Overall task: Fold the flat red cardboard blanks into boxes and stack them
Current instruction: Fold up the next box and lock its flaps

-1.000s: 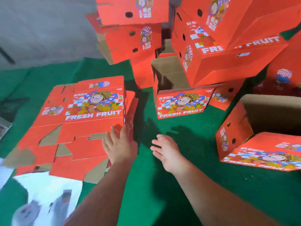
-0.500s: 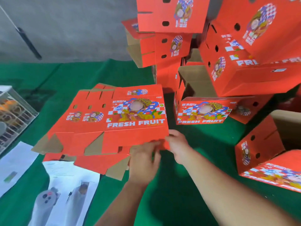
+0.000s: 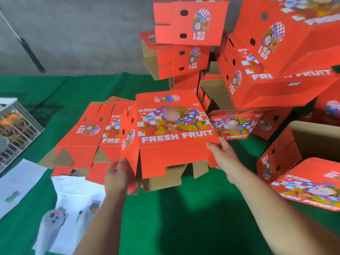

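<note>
Our left hand (image 3: 117, 176) and right hand (image 3: 223, 156) are gripping the flat red cardboard blank (image 3: 174, 137), lifting it over the pile of red blanks (image 3: 86, 133). Behind, folded red boxes (image 3: 191, 24) are stacked already; more blanks are waiting.

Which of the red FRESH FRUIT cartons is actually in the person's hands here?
The half-opened blank at centre: left hand grips its lower-left flap, right hand its right edge. The flat blanks and folded boxes are untouched.
</note>
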